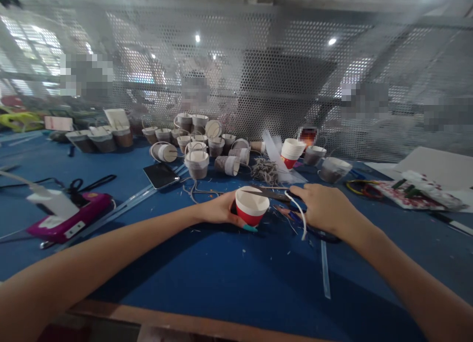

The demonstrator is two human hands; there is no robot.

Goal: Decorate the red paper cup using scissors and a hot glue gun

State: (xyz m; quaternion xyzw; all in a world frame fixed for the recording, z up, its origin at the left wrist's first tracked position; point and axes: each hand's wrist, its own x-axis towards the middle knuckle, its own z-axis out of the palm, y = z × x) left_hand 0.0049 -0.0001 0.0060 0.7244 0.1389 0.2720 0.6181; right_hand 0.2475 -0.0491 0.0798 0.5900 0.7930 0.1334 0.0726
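Observation:
My left hand (220, 210) is closed around a red paper cup with a white rim (251, 206), holding it upright on the blue table (236, 278). My right hand (325, 206) is just right of the cup, fingers curled over a thin white curved strip (300, 216) that hangs down from it. Dark scissors (269, 193) lie behind the cup, and their blade reaches across its rim.
Several small brown-wrapped cups with handles (197, 145) crowd the table's back. A stack of red-and-white cups (291, 152) stands to their right. A purple glue gun (66, 219) and a phone (161, 174) lie at left. A perforated metal screen (258, 85) rises behind.

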